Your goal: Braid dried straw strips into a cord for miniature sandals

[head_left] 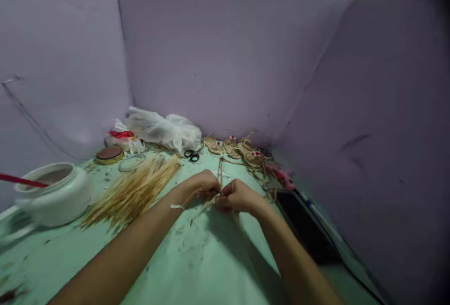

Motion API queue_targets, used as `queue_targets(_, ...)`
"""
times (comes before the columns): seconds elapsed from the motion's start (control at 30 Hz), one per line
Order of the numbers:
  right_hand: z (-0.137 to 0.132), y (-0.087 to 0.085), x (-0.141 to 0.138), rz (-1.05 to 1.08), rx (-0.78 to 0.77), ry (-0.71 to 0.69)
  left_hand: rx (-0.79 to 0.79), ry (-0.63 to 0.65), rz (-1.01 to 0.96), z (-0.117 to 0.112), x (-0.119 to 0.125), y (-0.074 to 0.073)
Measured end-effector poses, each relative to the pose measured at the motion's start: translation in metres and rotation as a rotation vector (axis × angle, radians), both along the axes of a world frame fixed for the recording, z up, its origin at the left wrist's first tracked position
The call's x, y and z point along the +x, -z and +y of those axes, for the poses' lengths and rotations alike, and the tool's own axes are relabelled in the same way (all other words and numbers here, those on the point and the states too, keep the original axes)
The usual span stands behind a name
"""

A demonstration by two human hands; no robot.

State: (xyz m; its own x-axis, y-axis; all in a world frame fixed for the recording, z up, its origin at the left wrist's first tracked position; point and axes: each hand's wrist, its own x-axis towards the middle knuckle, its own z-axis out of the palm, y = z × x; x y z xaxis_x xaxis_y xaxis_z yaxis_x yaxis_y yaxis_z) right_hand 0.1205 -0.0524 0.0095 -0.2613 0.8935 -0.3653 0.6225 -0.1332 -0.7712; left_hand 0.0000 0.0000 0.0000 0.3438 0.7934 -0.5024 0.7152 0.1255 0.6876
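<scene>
In the head view, my left hand (204,183) and my right hand (238,196) meet over the middle of the table. The fingers of both are closed in a pinch on strands of a thin braided straw cord (221,170). From my fingertips the cord runs straight away toward the back of the table. Loose strand ends hang below the hands, and one pale strand trails down past my right wrist. My fingers partly hide where the strands cross. A bundle of dry straw (137,192) lies left of my left forearm.
A white pot (58,204) with a red stick (24,180) stands at the left. Further back are a round tin (108,154), scissors (191,156) and a plastic bag (163,129). Woven straw pieces (253,156) lie at the back right, near a dark flat device (305,227). Walls enclose the table.
</scene>
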Motion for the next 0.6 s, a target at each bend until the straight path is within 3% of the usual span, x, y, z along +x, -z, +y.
queue_targets(0.07, 0.007, 0.000, 0.011, 0.043, 0.070, 0.228, -0.024, 0.001, -0.054, -0.001, -0.002, 0.000)
queue_targets(0.17, 0.013, 0.004, 0.018, 0.185, 0.054, 0.433, -0.040, -0.004, -0.121, 0.000, -0.005, 0.003)
queue_targets(0.33, 0.014, 0.020, 0.008, 0.457, -0.153, 0.346, -0.008, -0.028, -0.187, 0.004, -0.005, 0.013)
queue_targets(0.5, 0.018, 0.032, 0.008, 0.338, -0.077, 0.335, 0.077, 0.023, -0.200, 0.006, -0.004, 0.020)
queue_targets(0.6, 0.020, 0.036, 0.008, 0.357, -0.024, 0.398, 0.186, 0.085, -0.093, 0.004, -0.006, 0.012)
